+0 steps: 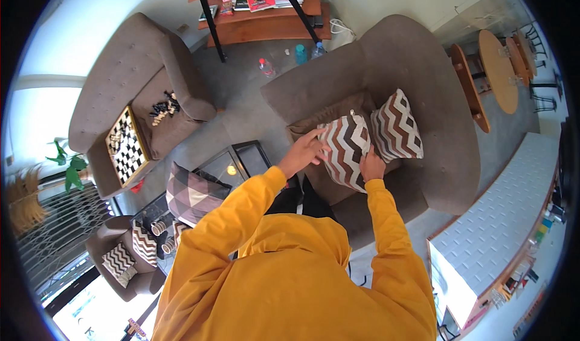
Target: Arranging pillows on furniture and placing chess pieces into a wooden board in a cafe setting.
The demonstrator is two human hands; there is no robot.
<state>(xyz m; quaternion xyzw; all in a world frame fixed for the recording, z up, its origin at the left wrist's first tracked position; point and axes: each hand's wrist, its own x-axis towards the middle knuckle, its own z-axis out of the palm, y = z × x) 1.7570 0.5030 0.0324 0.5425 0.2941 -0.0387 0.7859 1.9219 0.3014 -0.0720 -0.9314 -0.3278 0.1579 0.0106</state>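
A cushion (345, 150) with brown, grey and white zigzags sits on the seat of the brown sofa (450, 153) in front of me. My left hand (305, 153) is beside its left edge, fingers spread, with the fingertips over or against the fabric; whether they press on it I cannot tell. On the cushion's right edge, my right hand (372, 165) is closed, its fingers pinching the cloth. A second zigzag cushion (397, 126) leans on the sofa's backrest, just right of the first.
A glass-topped low table (251, 156) bearing a checked cushion (190, 194) stands to my left. Beyond it, a sofa (118, 63) holds a chessboard (127, 147) and loose chess pieces (164, 108). Bottles (266, 68) stand on the floor near a wooden shelf (266, 29). A white counter (492, 211) is at right.
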